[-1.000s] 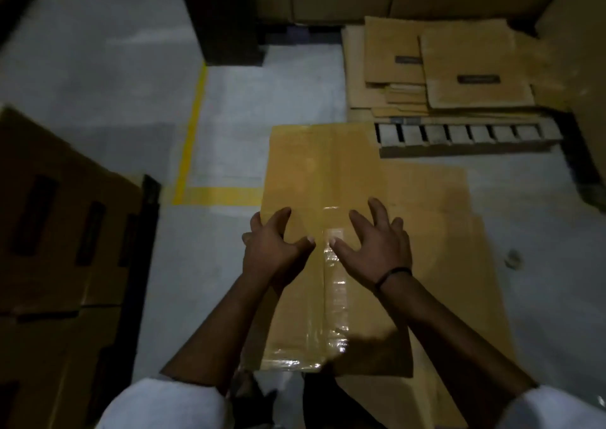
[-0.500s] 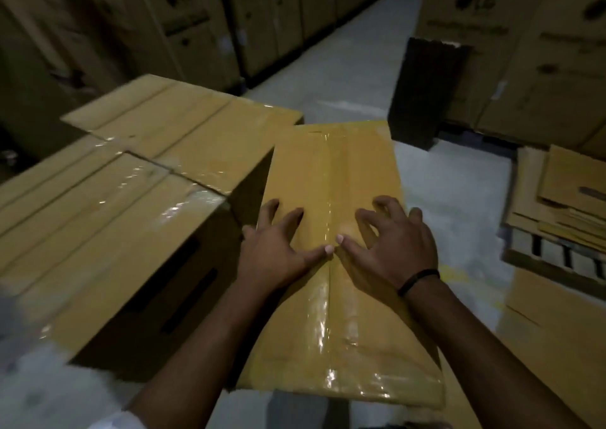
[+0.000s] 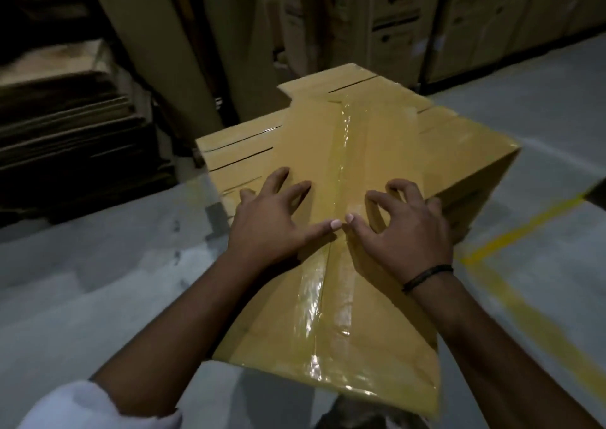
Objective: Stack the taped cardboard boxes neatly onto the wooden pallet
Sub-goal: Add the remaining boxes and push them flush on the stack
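Over grey floor (image 3: pixel 98 281), left hand (image 3: pixel 265 228) and right hand (image 3: pixel 406 235) press splayed fingers (image 3: pixel 277 181) onto box (image 3: pixel 377 314).

Print on back cartons (image 3: pixel 393 18) blurred, cardboard stack (image 3: pixel 65 117) cut by left edge, stacked boxes (image 3: pixel 239 148) partly hidden

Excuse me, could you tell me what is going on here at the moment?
A person has both hands on top of a taped cardboard box, one each side of its tape seam: the left hand spread flat, the right hand pressing with arched fingers. Other taped boxes sit just beyond its far end. The pallet is not in view.
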A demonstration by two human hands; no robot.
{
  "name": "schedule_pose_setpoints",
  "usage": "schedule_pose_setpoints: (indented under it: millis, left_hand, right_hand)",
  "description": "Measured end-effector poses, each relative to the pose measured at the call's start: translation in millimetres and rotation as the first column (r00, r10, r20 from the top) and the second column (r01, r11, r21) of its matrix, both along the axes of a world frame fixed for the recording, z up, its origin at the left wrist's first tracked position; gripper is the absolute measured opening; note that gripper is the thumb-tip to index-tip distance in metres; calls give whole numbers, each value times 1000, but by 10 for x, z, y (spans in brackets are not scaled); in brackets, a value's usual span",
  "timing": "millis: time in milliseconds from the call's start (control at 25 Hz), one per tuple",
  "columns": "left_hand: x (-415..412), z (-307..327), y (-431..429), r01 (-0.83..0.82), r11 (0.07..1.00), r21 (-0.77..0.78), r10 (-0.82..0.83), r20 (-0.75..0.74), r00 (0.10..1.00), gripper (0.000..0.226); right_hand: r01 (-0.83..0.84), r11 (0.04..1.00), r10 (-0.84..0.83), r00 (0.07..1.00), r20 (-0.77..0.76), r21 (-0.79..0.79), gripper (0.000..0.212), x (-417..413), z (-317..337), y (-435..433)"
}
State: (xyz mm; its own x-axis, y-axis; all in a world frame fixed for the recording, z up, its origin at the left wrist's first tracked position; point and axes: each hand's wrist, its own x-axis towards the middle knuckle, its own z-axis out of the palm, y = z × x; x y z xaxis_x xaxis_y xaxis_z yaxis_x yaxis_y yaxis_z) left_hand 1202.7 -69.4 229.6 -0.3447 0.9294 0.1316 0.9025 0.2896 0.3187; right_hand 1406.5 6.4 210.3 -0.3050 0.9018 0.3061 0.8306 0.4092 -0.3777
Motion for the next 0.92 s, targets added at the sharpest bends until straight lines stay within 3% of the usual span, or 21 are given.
schedule_pose_setpoints:
  millis: [400, 680, 920]
  left_hand:
    - [-1429, 85, 657, -138, 989, -57, 138, 11, 990, 108]
    - [-2404, -63, 1053, -125, 991, -52, 126, 18, 992, 104]
    - [-3798, -300, 1349, -34, 996, -83, 37, 33, 999, 99]
  right_hand:
    - [-130, 991, 130, 991, -24, -33, 55, -1511, -40, 835]
    - [-84, 996, 85, 996, 37, -28, 54, -2446, -83, 1204]
    - [28, 999, -24, 994, 109, -37, 63, -3796, -310, 1244]
